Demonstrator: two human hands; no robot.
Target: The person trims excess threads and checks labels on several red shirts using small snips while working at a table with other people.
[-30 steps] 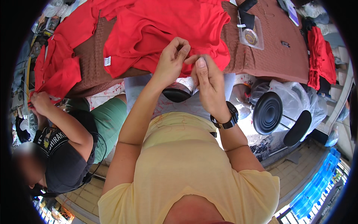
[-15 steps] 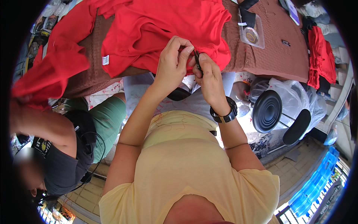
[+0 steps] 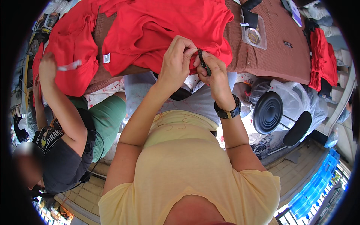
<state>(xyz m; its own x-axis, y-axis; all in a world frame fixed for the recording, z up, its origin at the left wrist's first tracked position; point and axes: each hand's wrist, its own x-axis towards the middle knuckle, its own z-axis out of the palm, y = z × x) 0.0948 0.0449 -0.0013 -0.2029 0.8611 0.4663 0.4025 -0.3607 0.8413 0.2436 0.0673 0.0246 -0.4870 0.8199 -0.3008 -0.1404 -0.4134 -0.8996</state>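
Over the table's near edge, my left hand is closed in a pinch; what sits between its fingertips is too small to make out. Close beside it, my right hand grips small black thread snips, their tip pointing up toward the left fingertips. Behind both hands a red garment lies bunched on the table, with a white label at its left corner. Loose red threads cling to my yellow shirt and trousers.
At left a co-worker's hand is over another red garment. On the brown table cover stand a clear plastic box and a small dark object. A red cloth pile and a black round stool are at right.
My right hand has shifted slightly right and turned the snips, tip still by the left fingers. The co-worker's red garment has come down onto the table, and their arm has swung up over it.
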